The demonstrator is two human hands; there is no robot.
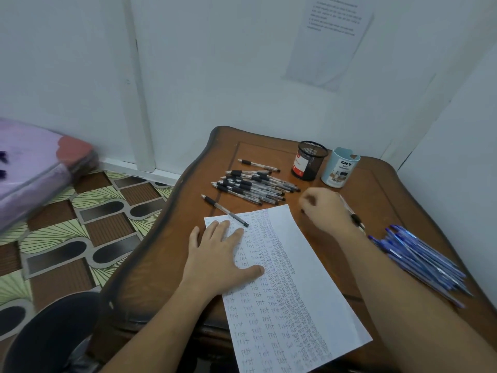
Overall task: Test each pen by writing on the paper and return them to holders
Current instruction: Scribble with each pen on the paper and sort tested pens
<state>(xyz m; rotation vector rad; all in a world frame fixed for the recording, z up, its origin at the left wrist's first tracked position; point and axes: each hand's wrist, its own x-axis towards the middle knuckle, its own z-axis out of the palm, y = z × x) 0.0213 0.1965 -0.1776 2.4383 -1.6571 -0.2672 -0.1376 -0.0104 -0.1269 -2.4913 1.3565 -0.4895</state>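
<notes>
White walls meet in a corner behind a wooden tabletop (172, 254). Paper (309, 265), crowded with rows of "test", runs from the middle to the near edge. Left hand (217, 254) lies flat on its far-left corner, fingers spread, its grip wide and holding nothing. I take it as a weight to keep the sheet from sliding under a nib. Right hand (325, 208) hovers just beyond the sheet's far-right corner with its fingers curled in. A pen (355, 218) shows along its wrist side, but whether the grip has it or it lies on the wood, I cannot tell. Black pens (252, 185) are heaped toward the far-left corner and blue pens (419, 259) along the right edge, sorted by colour and both within reach. Mesh holder (309, 161) and blue holder (340, 168) stand side by side at the far edge. No pens rise from either, so the returning looks not yet begun.
</notes>
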